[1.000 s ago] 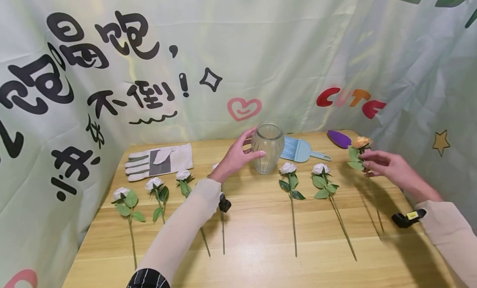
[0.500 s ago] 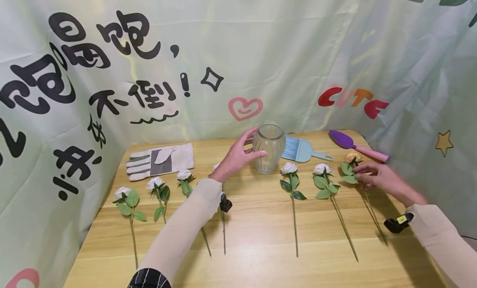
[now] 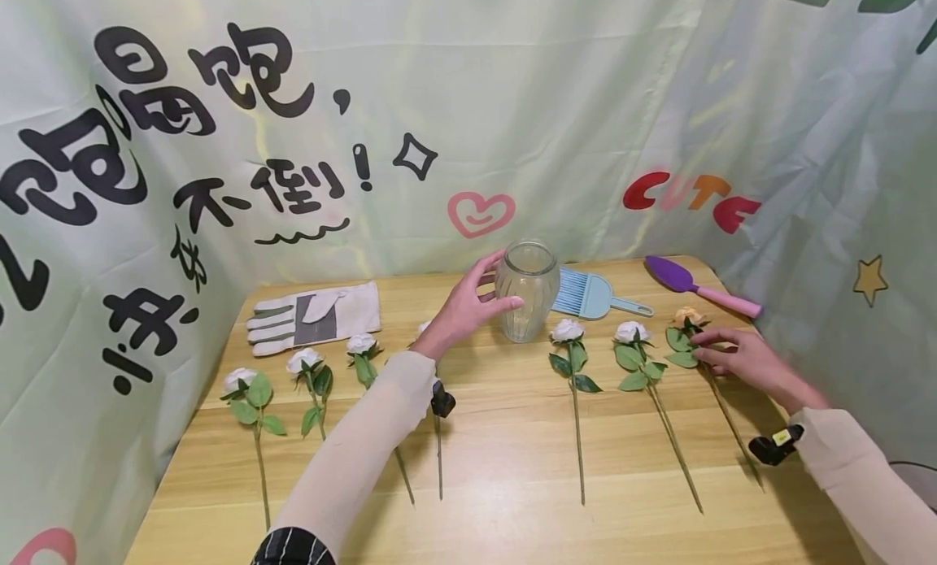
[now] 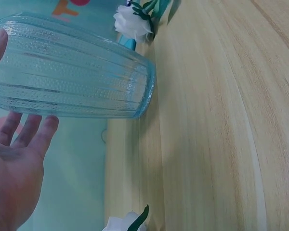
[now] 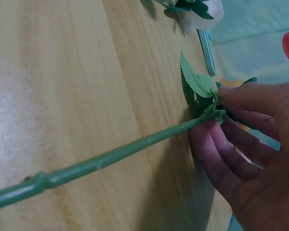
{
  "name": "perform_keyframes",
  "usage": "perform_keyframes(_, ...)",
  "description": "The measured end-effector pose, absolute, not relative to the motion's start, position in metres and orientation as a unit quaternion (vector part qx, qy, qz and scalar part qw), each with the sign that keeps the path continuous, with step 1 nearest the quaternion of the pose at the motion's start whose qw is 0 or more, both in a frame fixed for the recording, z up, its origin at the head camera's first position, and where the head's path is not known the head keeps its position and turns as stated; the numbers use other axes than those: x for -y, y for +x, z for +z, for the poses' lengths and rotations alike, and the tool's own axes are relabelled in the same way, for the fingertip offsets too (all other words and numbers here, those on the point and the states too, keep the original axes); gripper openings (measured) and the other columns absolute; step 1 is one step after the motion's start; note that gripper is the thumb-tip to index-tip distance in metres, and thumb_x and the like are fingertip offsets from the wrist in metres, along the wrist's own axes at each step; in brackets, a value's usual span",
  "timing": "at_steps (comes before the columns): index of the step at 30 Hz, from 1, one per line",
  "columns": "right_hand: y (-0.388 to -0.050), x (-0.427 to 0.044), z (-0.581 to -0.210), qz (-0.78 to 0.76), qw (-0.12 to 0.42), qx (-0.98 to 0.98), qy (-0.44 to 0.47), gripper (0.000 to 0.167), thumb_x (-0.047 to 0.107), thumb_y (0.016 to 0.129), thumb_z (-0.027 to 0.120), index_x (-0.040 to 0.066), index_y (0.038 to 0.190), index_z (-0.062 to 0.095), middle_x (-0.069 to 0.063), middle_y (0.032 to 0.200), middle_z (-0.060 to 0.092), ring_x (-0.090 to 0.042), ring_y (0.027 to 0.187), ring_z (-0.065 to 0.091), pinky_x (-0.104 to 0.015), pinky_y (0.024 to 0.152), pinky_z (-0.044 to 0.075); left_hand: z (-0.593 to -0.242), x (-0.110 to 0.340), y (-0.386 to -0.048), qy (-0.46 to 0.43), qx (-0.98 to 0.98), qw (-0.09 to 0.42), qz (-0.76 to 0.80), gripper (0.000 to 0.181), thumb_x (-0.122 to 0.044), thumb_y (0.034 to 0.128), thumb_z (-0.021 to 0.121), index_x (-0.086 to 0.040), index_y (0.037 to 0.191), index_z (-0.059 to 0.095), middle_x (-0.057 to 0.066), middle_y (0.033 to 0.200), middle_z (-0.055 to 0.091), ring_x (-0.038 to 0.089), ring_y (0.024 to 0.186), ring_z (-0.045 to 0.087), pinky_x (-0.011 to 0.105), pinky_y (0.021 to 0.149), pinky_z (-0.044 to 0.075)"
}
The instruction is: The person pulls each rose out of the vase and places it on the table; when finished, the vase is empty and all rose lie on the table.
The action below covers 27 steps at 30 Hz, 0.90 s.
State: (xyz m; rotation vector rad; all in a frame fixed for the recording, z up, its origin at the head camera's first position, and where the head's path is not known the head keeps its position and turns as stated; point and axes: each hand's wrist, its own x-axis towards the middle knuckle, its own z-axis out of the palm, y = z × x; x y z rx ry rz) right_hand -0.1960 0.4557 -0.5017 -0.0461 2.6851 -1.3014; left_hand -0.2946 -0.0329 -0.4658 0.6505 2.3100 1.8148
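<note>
My left hand [image 3: 472,309] holds a clear ribbed glass vase [image 3: 523,311] upright at the back middle of the table, thumb in front and fingers round its left side. The left wrist view shows the vase [image 4: 77,70] between thumb and fingers. On the right, my right hand [image 3: 750,363] pinches an artificial orange rose [image 3: 690,315] just below its flower, among the leaves. Its long green stem [image 5: 111,156] slants toward the table's front in the head view. The orange flower is mostly hidden behind the fingers in the right wrist view.
White roses [image 3: 631,332] lie left and right of the vase, some partly behind the left arm. At the back lie a work glove [image 3: 315,317], a light-blue brush [image 3: 596,295] and a purple trowel [image 3: 669,274] with a pink handle. Printed curtain [image 3: 571,102] surrounds the table.
My right hand has brought the orange rose down and left, beside the white rose on the right. The trowel's pink handle has come into sight. My left hand stays on the vase.
</note>
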Motion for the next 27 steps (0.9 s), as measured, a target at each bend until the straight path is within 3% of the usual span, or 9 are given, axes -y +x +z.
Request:
perform_keyframes(6, -0.195, -0.457, -0.498, -0.464, 0.070, -0.883, -0.008, 0.023, 0.015, 0.108, 0.070, 0.008, 0.129, 0.075, 0.029, 0.107, 0.071, 0.000, 0.088, 0.075, -0.025, 0.073, 0.066, -0.465, 0.033, -0.296, 0.217, -0.764, 0.064, 0.604, 0.088, -0.039, 0.0936, 0.089, -0.042, 0.166, 0.039, 0.001, 0.163, 0.048, 0.032, 0.151, 0.050, 0.049, 0.124, 0.050)
perform_keyframes(9, -0.194, -0.458, -0.494, -0.449, 0.057, -0.891, 0.003, 0.030, 0.023, 0.110, 0.069, 0.005, 0.133, 0.073, 0.029, 0.105, 0.071, 0.000, 0.088, 0.073, -0.025, 0.074, 0.064, -0.465, 0.032, -0.297, 0.218, -0.763, 0.065, 0.604, 0.088, -0.039, 0.0935, 0.089, -0.042, 0.166, 0.039, 0.001, 0.163, 0.048, 0.031, 0.150, 0.050, 0.049, 0.124, 0.050)
perform_keyframes(13, -0.194, -0.460, -0.488, -0.416, 0.029, -0.909, 0.027, 0.050, 0.037, 0.111, 0.066, -0.002, 0.142, 0.065, 0.036, 0.106, 0.064, 0.011, 0.093, 0.063, -0.018, 0.076, 0.056, -0.466, 0.033, -0.296, 0.221, -0.766, 0.064, 0.600, 0.088, -0.041, 0.0935, 0.088, -0.044, 0.166, 0.038, 0.000, 0.164, 0.048, 0.030, 0.151, 0.050, 0.049, 0.124, 0.050)
perform_keyframes(16, -0.196, -0.459, -0.484, -0.410, -0.008, -0.912, 0.029, 0.054, 0.042, 0.111, 0.064, -0.001, 0.144, 0.063, 0.040, 0.113, 0.060, 0.019, 0.101, 0.053, -0.010, 0.079, 0.048, -0.465, 0.037, -0.295, 0.220, -0.768, 0.059, 0.599, 0.083, -0.047, 0.0967, 0.083, -0.045, 0.166, 0.038, -0.003, 0.166, 0.047, 0.028, 0.152, 0.049, 0.049, 0.125, 0.049)
perform_keyframes(18, -0.197, -0.456, -0.481, -0.419, -0.028, -0.907, 0.028, 0.054, 0.044, 0.112, 0.062, 0.005, 0.148, 0.063, 0.037, 0.125, 0.062, 0.021, 0.107, 0.050, -0.005, 0.082, 0.044, -0.462, 0.042, -0.293, 0.219, -0.770, 0.051, 0.597, 0.076, -0.052, 0.1006, 0.077, -0.044, 0.166, 0.038, -0.006, 0.168, 0.045, 0.028, 0.154, 0.048, 0.049, 0.126, 0.048)
perform_keyframes(21, -0.201, -0.450, -0.474, -0.424, -0.064, -0.903, 0.031, 0.052, 0.043, 0.113, 0.059, 0.008, 0.152, 0.061, 0.036, 0.127, 0.061, 0.018, 0.109, 0.049, -0.005, 0.082, 0.042, -0.456, 0.052, -0.294, 0.221, -0.773, 0.033, 0.593, 0.066, -0.053, 0.1071, 0.066, -0.038, 0.166, 0.041, -0.006, 0.169, 0.046, 0.030, 0.155, 0.047, 0.050, 0.126, 0.047)
perform_keyframes(24, -0.205, -0.442, -0.463, -0.408, -0.096, -0.907, 0.041, 0.056, 0.046, 0.114, 0.054, 0.008, 0.156, 0.058, 0.039, 0.116, 0.056, 0.016, 0.106, 0.048, -0.012, 0.084, 0.041, -0.446, 0.066, -0.295, 0.216, -0.784, 0.010, 0.582, 0.060, -0.048, 0.1108, 0.062, -0.028, 0.165, 0.045, -0.003, 0.168, 0.048, 0.030, 0.153, 0.048, 0.048, 0.126, 0.048)
perform_keyframes(25, -0.207, -0.438, -0.459, -0.397, -0.107, -0.911, 0.045, 0.058, 0.047, 0.115, 0.053, 0.006, 0.156, 0.057, 0.040, 0.113, 0.051, 0.010, 0.107, 0.051, -0.016, 0.084, 0.040, -0.442, 0.072, -0.295, 0.207, -0.791, 0.005, 0.576, 0.059, -0.046, 0.1113, 0.061, -0.026, 0.164, 0.047, -0.003, 0.167, 0.049, 0.029, 0.152, 0.049, 0.047, 0.125, 0.048)
perform_keyframes(27, -0.209, -0.430, -0.450, -0.378, -0.119, -0.917, 0.052, 0.062, 0.051, 0.115, 0.048, 0.007, 0.158, 0.055, 0.028, 0.122, 0.059, -0.004, 0.115, 0.056, -0.022, 0.087, 0.039, -0.435, 0.086, -0.295, 0.190, -0.801, -0.005, 0.567, 0.055, -0.043, 0.1121, 0.061, -0.025, 0.163, 0.050, -0.001, 0.166, 0.049, 0.028, 0.152, 0.049, 0.045, 0.125, 0.048)
